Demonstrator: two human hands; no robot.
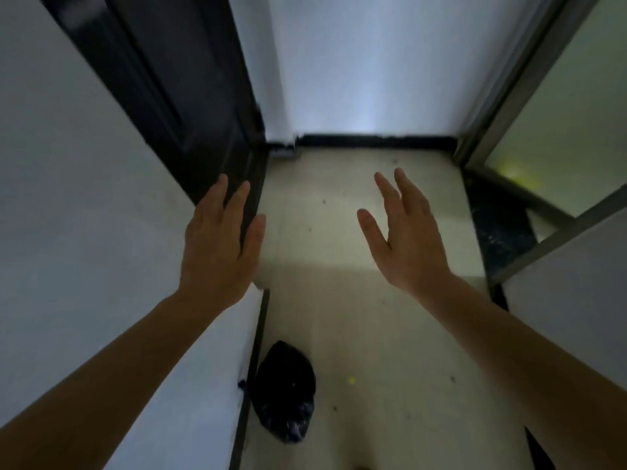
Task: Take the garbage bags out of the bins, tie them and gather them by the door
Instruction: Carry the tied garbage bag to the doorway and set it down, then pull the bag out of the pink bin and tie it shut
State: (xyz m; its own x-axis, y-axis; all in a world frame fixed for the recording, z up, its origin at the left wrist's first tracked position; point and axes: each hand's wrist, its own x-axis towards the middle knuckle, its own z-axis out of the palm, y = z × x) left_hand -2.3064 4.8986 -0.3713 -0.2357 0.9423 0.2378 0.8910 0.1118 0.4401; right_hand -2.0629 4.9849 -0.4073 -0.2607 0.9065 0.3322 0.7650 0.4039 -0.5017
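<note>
Bag [285, 391], black, lies on the floor [356, 317] tight against the L wall [68, 198], near the dark door [190, 96]; prob. dropped there as the gathering spot. Whether it's knotted: can't tell, too dim. Left hand [217, 245] & right hand [407, 239] are both out in front, fingers straight & spread wide, holding nothing, so free for the next bin. A dark mass [502, 228] sits low by the glass panel [559, 130] on the R; poss. another bag, unclear.

Left hand [217, 245] and right hand [403, 239] outstretched, fingers straight.
</note>
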